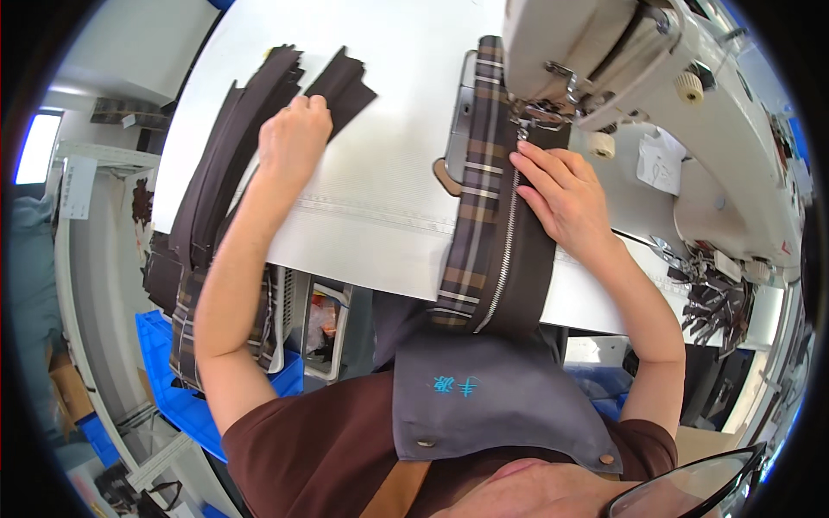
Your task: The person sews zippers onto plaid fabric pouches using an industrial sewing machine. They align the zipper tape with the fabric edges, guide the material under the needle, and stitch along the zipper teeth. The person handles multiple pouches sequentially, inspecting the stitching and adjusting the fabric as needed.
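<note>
My left hand (295, 138) rests on a bundle of dark brown fabric strips (224, 164) with jagged ends at the upper left of the white table, its fingers curled over one of them. My right hand (557, 194) lies with fingers stretched over a silver zipper (503, 276) on a dark band, beside a brown plaid strip (471, 224). This piece runs under the needle area of a white sewing machine (557, 112) and hangs past the table's front edge. A grey phone-like object (465, 99) is partly covered by the plaid strip.
The table (389, 147) has a ruler along its front. Blue bins (160, 363) and a white basket (332, 371) sit below at left, where more plaid fabric (186, 337) hangs. At right are dark scraps (712, 311) and a white paper (658, 160).
</note>
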